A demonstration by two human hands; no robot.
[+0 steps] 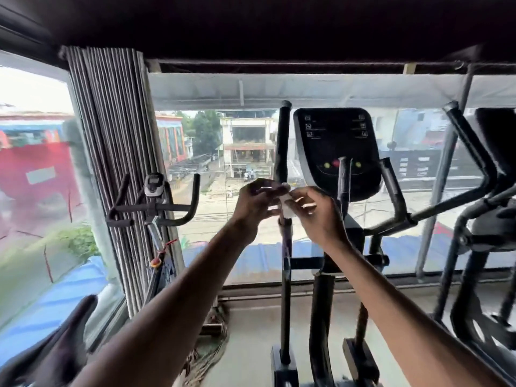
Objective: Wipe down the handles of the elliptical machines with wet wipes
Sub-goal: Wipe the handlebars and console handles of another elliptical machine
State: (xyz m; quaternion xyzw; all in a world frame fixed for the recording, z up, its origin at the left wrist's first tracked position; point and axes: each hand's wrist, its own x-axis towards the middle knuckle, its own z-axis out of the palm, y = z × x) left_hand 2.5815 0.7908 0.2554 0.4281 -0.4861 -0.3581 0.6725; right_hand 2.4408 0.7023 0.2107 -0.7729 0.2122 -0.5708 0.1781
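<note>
A black elliptical machine stands in front of me with its console (336, 146) at centre. Its left upright handle (282, 135) rises just behind my hands, and its right handle (392, 188) slants up beside the console. Both hands are raised together in front of the left handle. My left hand (255, 201) and my right hand (312, 209) each pinch a small white wet wipe (286, 205) held between them. The wipe is blurred, and I cannot tell whether it touches the handle.
An exercise bike (153, 202) with curved handlebars stands at the left by a bunched grey curtain (117, 163). A second elliptical machine (485, 208) is at the right. Large windows run behind all the machines. Loose cables (206, 350) lie on the floor.
</note>
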